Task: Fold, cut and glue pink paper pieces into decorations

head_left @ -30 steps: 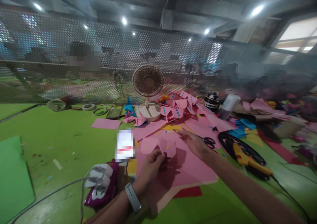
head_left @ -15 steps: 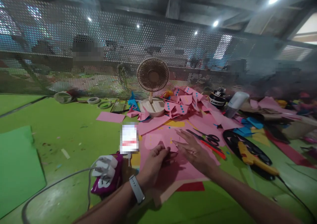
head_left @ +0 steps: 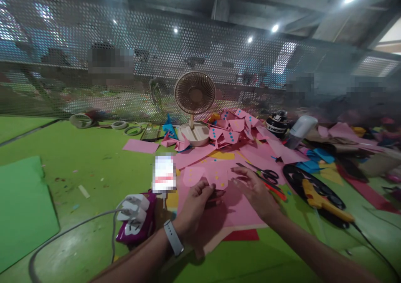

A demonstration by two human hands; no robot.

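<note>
A pink paper cutout (head_left: 194, 175) with two rounded wings and small yellow dots is pinched at its lower middle by my left hand (head_left: 200, 195). Beyond the cutout's right edge, my right hand (head_left: 252, 189) is raised with its fingers apart and nothing visible in them. Both hands are above a pink paper sheet (head_left: 238, 216) on the green table. Just right of my right hand lie black-handled scissors (head_left: 269, 175) and a red-orange tool (head_left: 277, 192), partly covered by my fingers.
A yellow glue gun (head_left: 322, 203) rests on a black dish at the right. Behind are a small fan (head_left: 194, 93) and a heap of folded pink paper pieces (head_left: 230, 128). Left of my hands are a lit phone (head_left: 163, 178) and a purple power bank (head_left: 138, 224) with a cable.
My right hand has drawn back to the right off the cutout, showing its right wing and yellow dots. My left hand keeps its pinch in nearly the same place.
</note>
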